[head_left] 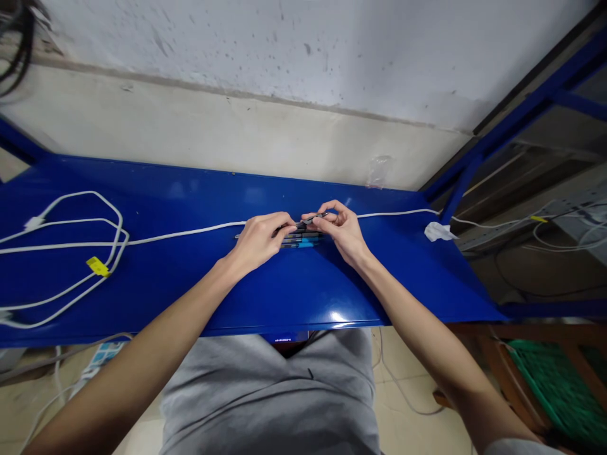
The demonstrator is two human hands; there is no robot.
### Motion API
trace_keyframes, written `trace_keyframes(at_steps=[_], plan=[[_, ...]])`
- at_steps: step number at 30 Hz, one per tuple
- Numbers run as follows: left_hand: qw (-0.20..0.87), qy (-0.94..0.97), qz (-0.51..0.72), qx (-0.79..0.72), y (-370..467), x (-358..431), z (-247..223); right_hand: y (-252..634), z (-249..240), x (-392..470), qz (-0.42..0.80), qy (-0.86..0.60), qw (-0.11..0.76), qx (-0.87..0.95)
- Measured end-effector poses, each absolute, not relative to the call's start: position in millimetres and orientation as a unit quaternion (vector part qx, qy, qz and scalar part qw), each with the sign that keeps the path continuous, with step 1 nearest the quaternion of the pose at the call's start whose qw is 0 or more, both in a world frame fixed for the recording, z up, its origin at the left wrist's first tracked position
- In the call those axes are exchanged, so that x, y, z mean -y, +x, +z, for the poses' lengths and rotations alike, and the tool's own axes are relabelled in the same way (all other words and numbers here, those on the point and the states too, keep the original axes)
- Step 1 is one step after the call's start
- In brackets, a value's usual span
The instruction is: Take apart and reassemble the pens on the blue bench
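Near the middle of the blue shelf, my two hands meet over a small group of pens. A dark pen is pinched between them, its ends partly hidden by fingers. My left hand is closed on its left part, with thumb and index finger together. At its right end, my right hand grips it between thumb and fingers. Just below, several pens lie side by side on the shelf, some with light blue parts; my hands cover part of them.
A white cable runs along the shelf behind my hands. At left it loops, with a yellow tag. A crumpled white tissue lies by the right post. A clear plastic bag rests against the wall. Blue frame bars rise at right.
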State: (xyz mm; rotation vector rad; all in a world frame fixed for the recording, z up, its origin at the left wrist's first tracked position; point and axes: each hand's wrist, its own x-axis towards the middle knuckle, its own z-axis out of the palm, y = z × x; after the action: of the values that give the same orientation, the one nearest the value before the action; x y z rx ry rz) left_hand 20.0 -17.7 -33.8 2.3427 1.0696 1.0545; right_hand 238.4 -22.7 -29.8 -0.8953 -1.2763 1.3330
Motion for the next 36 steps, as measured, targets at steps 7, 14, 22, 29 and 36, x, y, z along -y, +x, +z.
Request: trace_keyframes(at_steps=[7, 14, 22, 29, 36], plan=[[0.169, 0.852, 0.35, -0.351, 18.6, 16.0, -32.3, 238.8, -28.8, 22.6, 0.532, -0.368, 0.524, 0.554], [0.171, 0.871, 0.313, -0.337, 21.8, 17.6, -30.6, 235.2, -28.9, 22.6, 0.461, -0.369, 0.54, 0.601], [0.164, 0.867, 0.364, -0.299, 18.2, 17.0, -34.5, 233.1, -35.7, 30.4, 0.303, -0.397, 0.523, 0.691], [0.024, 0.858, 0.36, -0.367, 14.6, 15.2, -40.1, 234.9, -31.1, 30.0, 0.298, -0.397, 0.538, 0.682], [0.119, 0.874, 0.318, -0.347, 17.8, 18.5, -38.7, 234.6, -38.2, 28.8, 0.326, -0.41, 0.501, 0.689]])
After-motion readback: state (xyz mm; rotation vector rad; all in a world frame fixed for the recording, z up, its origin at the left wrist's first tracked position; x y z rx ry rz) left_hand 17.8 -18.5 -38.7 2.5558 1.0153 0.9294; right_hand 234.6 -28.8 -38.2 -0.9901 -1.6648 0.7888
